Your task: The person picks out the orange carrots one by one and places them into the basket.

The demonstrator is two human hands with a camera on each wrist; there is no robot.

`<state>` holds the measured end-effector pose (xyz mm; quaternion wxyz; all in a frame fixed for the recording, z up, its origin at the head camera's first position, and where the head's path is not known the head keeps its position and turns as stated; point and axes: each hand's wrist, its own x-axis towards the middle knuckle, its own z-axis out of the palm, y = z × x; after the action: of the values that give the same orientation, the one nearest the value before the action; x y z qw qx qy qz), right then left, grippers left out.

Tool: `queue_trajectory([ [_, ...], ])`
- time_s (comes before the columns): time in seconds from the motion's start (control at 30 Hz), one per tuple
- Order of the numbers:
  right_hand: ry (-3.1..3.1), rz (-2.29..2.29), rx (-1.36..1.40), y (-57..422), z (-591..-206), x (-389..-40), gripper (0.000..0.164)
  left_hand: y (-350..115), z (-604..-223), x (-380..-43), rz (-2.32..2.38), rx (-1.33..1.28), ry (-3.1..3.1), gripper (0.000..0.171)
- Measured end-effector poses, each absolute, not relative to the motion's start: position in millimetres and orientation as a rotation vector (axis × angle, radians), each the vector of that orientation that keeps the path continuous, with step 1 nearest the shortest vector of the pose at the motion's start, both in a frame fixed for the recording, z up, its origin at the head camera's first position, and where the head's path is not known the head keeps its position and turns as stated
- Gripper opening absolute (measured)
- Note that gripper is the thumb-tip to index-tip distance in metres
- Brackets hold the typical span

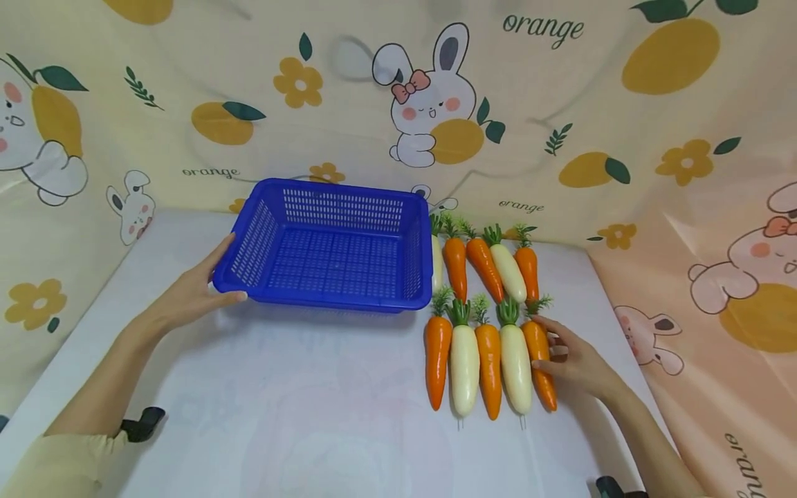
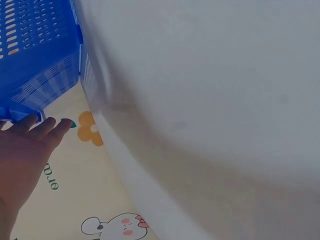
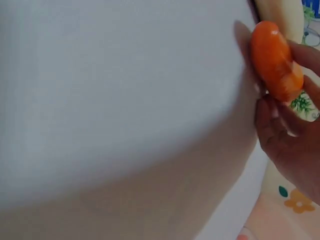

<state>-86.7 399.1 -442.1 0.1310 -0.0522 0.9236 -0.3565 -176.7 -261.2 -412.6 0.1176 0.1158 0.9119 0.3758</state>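
A blue plastic basket (image 1: 336, 266) with slotted walls stands at the middle back of the table. My left hand (image 1: 189, 287) rests against its left end, thumb near the front corner and straight fingers along the outer rim; the left wrist view has those fingers (image 2: 44, 131) at the rim. To the right, carrots and white radishes with green tops lie in two rows. My right hand (image 1: 575, 360) grips the rightmost carrot (image 1: 539, 349) of the front row between thumb and fingers. The right wrist view gives that carrot (image 3: 275, 60) end-on. Beside it lies a white radish (image 1: 515, 366).
The back row of carrots and radishes (image 1: 507, 273) lies beside the basket's right wall, which partly covers its leftmost radish (image 1: 437, 263). A white table surface (image 1: 280, 415) spreads in front. Printed cloth (image 1: 349, 131) hangs behind and at the sides.
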Motion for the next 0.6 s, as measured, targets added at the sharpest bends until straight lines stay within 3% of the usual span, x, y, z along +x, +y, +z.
queue_trajectory([
  [0.6, 2.543, -1.339, -0.071, 397.4, -430.9, -92.0, 0.078, -251.4, -415.0, -188.9, 1.181, 0.315, 2.603, 0.108],
])
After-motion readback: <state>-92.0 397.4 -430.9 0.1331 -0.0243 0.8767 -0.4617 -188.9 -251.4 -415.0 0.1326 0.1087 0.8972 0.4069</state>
